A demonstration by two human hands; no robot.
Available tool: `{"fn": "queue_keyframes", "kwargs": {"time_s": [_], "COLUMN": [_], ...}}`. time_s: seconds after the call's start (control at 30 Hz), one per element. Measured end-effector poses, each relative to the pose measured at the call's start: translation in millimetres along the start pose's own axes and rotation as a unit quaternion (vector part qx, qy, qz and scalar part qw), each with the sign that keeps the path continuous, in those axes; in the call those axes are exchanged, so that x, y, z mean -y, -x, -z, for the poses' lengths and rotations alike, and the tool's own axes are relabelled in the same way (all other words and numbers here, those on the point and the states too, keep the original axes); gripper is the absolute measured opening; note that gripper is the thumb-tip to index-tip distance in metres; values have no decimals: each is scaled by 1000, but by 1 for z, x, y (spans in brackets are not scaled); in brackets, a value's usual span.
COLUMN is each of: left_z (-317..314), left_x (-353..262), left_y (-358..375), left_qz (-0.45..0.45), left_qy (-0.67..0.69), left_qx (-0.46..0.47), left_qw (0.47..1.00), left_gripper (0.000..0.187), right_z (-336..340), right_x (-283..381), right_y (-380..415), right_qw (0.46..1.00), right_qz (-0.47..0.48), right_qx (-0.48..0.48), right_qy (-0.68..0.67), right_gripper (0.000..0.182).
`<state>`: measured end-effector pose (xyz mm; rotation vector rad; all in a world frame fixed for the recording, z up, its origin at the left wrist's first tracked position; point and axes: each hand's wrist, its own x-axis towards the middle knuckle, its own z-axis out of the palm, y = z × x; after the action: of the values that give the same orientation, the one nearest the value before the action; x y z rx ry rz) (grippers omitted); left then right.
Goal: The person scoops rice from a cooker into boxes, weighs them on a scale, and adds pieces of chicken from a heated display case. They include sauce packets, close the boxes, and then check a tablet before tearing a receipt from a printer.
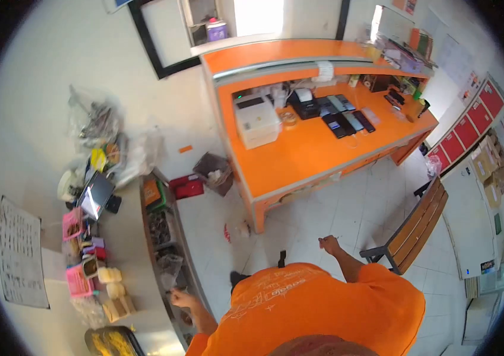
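Note:
My left hand (183, 298) is beside the open shelf under the grey counter, close to a clear plastic bag (170, 268) in a bin. Its fingers are curled; anything in them is too small to make out. My right hand (329, 244) hangs over the tiled floor, between the orange desk (299, 160) and the wooden bench (421, 228). Its fingers are drawn together, with nothing visible in them. The sleeves on both arms are orange.
The desk holds a white printer (258, 121), a black receipt printer (304, 105) and several phones (347, 121). A waste bin (213, 172) stands left of the desk. On the grey counter (136, 261) are a tablet (96, 194), pink baskets (78, 280) and a black tray (114, 341).

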<state>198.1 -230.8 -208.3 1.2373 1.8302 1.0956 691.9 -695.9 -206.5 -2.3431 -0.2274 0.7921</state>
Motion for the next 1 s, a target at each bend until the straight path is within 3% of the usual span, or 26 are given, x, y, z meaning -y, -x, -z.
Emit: {"fn": "queue_keyframes", "kwargs": {"time_s": [0.07, 0.13, 0.17, 0.2, 0.27, 0.33, 0.4, 0.5, 0.6, 0.73, 0.77, 0.87, 0.9, 0.97, 1.0], "left_z": [-92, -137, -159, -183, -233, -271, -310, -384, -450, -530, -546, -566, -575, -601, -608], "left_x": [-43, -78, -93, -107, -138, -212, -280, -349, -407, -492, -514, -588, -602, -610, -619], "left_y": [82, 107, 118, 118, 105, 115, 129, 159, 213, 300, 322, 381, 395, 412, 421], "left_qz": [-103, 1, 54, -47, -248, -292, -313, -363, -391, -502, -514, -627, -651, -509, -461], "left_qy": [31, 173, 239, 204, 131, 159, 165, 190, 229, 221, 216, 203, 184, 177, 181], "left_qx": [-133, 50, 142, 153, 169, 180, 218, 231, 278, 365, 392, 384, 371, 433, 452], "left_qw": [985, 984, 959, 966, 945, 926, 910, 882, 847, 752, 731, 647, 636, 723, 742], "left_gripper": [32, 27, 25, 22, 17, 14, 12, 12, 13, 21, 23, 27, 28, 32, 34], "right_z": [38, 87, 105, 125, 176, 230, 269, 324, 368, 397, 406, 409, 406, 409, 414], "right_x": [27, 80, 87, 92, 142, 211, 238, 300, 333, 343, 356, 349, 347, 343, 343], "right_y": [-14, -48, -88, -128, -173, -200, -270, -319, -357, -421, -400, -416, -418, -404, -394], "right_qw": [967, 952, 925, 890, 883, 908, 909, 889, 902, 888, 882, 891, 878, 884, 886], "right_qz": [156, 106, 179, 252, 229, 186, 230, 253, 248, 344, 366, 391, 401, 371, 356], "right_qx": [-195, -212, -218, -221, -195, -166, -139, -224, -176, -196, -170, -150, -108, -52, -22], "right_qy": [-57, -194, -254, -311, -361, -338, -320, -310, -307, -235, -245, -173, -240, -279, -297], "right_gripper": [33, 37, 33, 29, 26, 25, 51, 67, 78, 64, 47, 33, 26, 25, 25]}}
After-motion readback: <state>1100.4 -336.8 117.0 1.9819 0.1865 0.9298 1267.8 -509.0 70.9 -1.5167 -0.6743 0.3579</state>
